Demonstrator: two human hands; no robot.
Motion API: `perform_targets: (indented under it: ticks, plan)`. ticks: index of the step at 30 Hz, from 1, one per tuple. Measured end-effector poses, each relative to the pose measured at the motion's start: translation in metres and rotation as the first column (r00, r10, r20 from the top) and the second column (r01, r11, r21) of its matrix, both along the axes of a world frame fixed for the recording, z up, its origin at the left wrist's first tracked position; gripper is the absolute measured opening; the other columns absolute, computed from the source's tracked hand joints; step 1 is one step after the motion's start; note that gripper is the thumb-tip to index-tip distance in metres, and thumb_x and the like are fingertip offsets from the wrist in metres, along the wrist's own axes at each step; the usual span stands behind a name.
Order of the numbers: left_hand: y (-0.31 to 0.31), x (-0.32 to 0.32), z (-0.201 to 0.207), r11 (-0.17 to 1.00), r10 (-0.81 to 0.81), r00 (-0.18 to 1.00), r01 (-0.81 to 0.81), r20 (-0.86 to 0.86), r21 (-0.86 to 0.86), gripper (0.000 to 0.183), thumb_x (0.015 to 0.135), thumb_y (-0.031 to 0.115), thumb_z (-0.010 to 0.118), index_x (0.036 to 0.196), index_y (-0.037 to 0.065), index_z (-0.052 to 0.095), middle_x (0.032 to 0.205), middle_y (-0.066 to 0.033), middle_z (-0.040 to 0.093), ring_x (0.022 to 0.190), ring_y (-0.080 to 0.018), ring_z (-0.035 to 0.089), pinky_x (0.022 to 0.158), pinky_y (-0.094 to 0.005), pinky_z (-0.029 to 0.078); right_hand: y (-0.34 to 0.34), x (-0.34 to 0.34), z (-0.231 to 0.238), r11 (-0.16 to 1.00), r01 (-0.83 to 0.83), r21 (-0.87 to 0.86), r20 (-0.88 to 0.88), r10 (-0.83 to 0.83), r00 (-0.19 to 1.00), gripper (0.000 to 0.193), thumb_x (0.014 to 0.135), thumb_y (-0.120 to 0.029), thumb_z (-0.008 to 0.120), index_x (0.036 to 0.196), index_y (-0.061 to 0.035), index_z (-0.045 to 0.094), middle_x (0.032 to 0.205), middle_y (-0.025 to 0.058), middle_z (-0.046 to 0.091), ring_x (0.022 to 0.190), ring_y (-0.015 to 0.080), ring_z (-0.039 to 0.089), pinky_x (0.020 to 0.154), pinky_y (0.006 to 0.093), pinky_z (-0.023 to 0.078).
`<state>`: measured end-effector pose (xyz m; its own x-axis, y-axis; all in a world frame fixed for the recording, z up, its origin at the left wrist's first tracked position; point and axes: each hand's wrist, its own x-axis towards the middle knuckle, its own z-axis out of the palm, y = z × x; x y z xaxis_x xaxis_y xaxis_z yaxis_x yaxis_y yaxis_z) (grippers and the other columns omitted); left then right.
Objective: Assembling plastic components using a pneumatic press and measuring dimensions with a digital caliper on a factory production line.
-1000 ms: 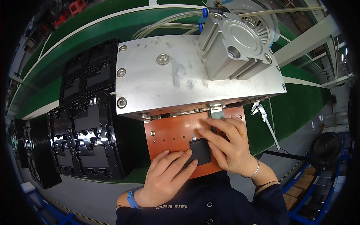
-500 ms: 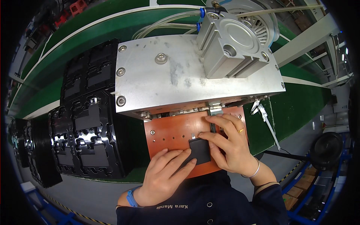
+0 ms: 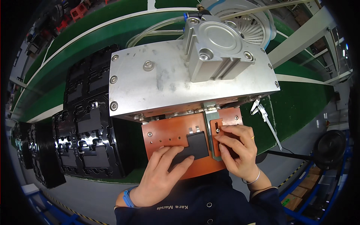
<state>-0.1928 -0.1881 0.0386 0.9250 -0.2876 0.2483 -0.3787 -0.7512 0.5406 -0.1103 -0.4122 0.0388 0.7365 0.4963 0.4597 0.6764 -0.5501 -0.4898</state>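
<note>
A flat, black, L-shaped battery cell point(image 3: 198, 145) with two silver tabs at its far edge lies on the orange plate point(image 3: 165, 129). My left hand point(image 3: 164, 170) holds its left part, fingers at the far edge and thumb on top, covering some of it. To the right of the cell, an orange slotted block point(image 3: 216, 135) with a screw in its slot sits on a greenish strip. My right hand point(image 3: 240, 150) grips this block by its right side, fingertips near the slot.
Behind the plate stands a silver metal press housing point(image 3: 161, 82) with a pneumatic cylinder point(image 3: 221, 48) on top. Black trays point(image 3: 90, 150) with similar cells are stacked at left. A caliper point(image 3: 267, 120) lies on the green bench at right, and a white fan point(image 3: 251, 26) stands behind.
My right hand has moved right, off the cell's tab edge and onto the slotted block. Both tabs and the block now show. My left hand stays on the cell; the whole view has shifted slightly.
</note>
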Motion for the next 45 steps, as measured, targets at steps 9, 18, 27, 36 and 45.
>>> perform_targets:
  ticks: [9, 18, 27, 36, 45]
  plan:
    - [0.004, 0.018, -0.004, 0.995, 0.010, 1.000, -0.010, -0.005, -0.096, 0.039, 0.073, 0.002, 0.063, 0.112, 0.004, 0.067, 0.119, -0.0131, 0.059, 0.106, -0.0289, 0.054, 0.092, -0.0375, 0.047, -0.001, -0.002, -0.003, 0.999, -0.046, 0.006, -0.071, 0.047, 0.996, 0.029, 0.070, -0.001, 0.074, 0.098, -0.0061, 0.072, 0.110, 0.0090, 0.063, 0.099, 0.0274, 0.056, 0.083, 0.0350, 0.048]
    - [0.004, 0.027, 0.000, 1.000, 0.003, 1.000, -0.004, 0.026, 0.005, 0.034, 0.071, 0.003, 0.065, 0.105, 0.004, 0.070, 0.120, -0.0122, 0.060, 0.106, -0.0268, 0.055, 0.088, -0.0334, 0.050, -0.003, -0.002, -0.006, 0.999, -0.046, 0.023, -0.090, 0.048, 0.995, 0.025, 0.069, -0.008, 0.073, 0.094, -0.0072, 0.074, 0.109, 0.0101, 0.065, 0.097, 0.0283, 0.057, 0.086, 0.0366, 0.046]
    - [0.007, 0.041, -0.002, 0.998, 0.032, 0.999, -0.030, 0.026, -0.059, 0.039, 0.068, -0.001, 0.069, 0.106, 0.007, 0.071, 0.119, -0.0109, 0.060, 0.106, -0.0277, 0.055, 0.086, -0.0345, 0.051, -0.005, -0.001, -0.003, 0.997, -0.074, 0.009, -0.121, 0.074, 0.990, 0.028, 0.068, -0.004, 0.076, 0.096, -0.0070, 0.074, 0.111, 0.0080, 0.063, 0.099, 0.0271, 0.056, 0.086, 0.0347, 0.049]
    - [0.008, 0.041, -0.003, 0.996, 0.038, 0.999, -0.037, 0.014, -0.082, 0.034, 0.068, 0.000, 0.070, 0.101, 0.007, 0.072, 0.118, -0.0102, 0.060, 0.107, -0.0272, 0.055, 0.088, -0.0346, 0.051, -0.005, -0.001, -0.003, 0.994, -0.105, 0.039, -0.144, 0.109, 0.983, 0.029, 0.067, -0.004, 0.076, 0.096, -0.0068, 0.074, 0.110, 0.0073, 0.065, 0.099, 0.0254, 0.056, 0.086, 0.0330, 0.049]
    - [0.009, 0.041, -0.002, 0.995, 0.055, 0.998, -0.055, 0.005, -0.083, 0.031, 0.069, 0.003, 0.070, 0.100, 0.008, 0.073, 0.119, -0.0096, 0.062, 0.105, -0.0254, 0.057, 0.087, -0.0332, 0.050, -0.004, 0.000, -0.002, 0.991, -0.126, 0.042, -0.138, 0.131, 0.982, 0.029, 0.067, -0.004, 0.077, 0.095, -0.0074, 0.074, 0.109, 0.0066, 0.065, 0.099, 0.0243, 0.056, 0.085, 0.0321, 0.050]
